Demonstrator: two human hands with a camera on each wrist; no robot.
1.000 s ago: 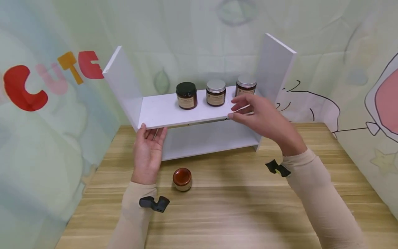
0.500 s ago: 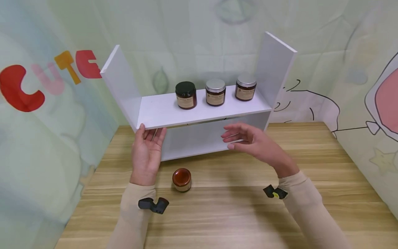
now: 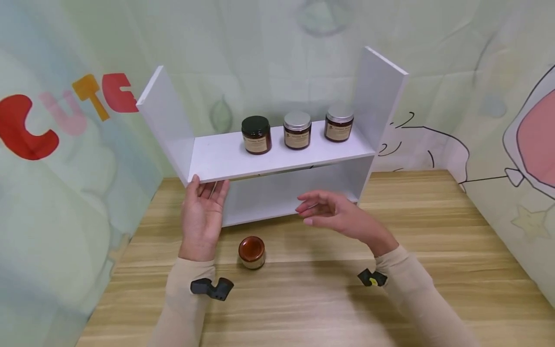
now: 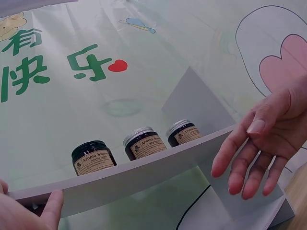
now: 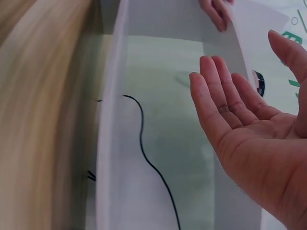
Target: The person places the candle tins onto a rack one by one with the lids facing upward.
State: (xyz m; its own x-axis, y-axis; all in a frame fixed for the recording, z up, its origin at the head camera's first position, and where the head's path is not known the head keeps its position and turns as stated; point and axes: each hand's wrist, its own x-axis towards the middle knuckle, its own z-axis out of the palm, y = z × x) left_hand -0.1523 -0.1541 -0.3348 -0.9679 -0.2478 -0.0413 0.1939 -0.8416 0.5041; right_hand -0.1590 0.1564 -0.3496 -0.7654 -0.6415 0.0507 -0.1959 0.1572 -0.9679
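Note:
My left hand (image 3: 202,217) holds the left front corner of the white shelf (image 3: 212,164), thumb at the board's front edge and fingers underneath. My right hand (image 3: 340,217) is in the air before the lower level, fingers loosely bent and holding nothing. Three labelled amber candle jars stand in a row on the upper board: a black-lidded jar (image 3: 256,135), a silver-lidded jar (image 3: 297,130) in the middle and another silver-lidded jar (image 3: 339,124) at the right. On the table, in front of the shelf, sits a fourth amber jar (image 3: 252,251), its reddish-brown glass facing up.
The shelf's upright side panels (image 3: 381,96) rise at both ends of the upper board. A wood-grain table (image 3: 303,299) carries the shelf. Printed cloth (image 3: 269,58) hangs behind and at both sides. Black curved lines (image 5: 144,139) show through the shelf's open back.
My right hand has moved from beside the right-hand jar down and left to in front of the lower level. The left hand stays at the shelf corner; the jars have not moved.

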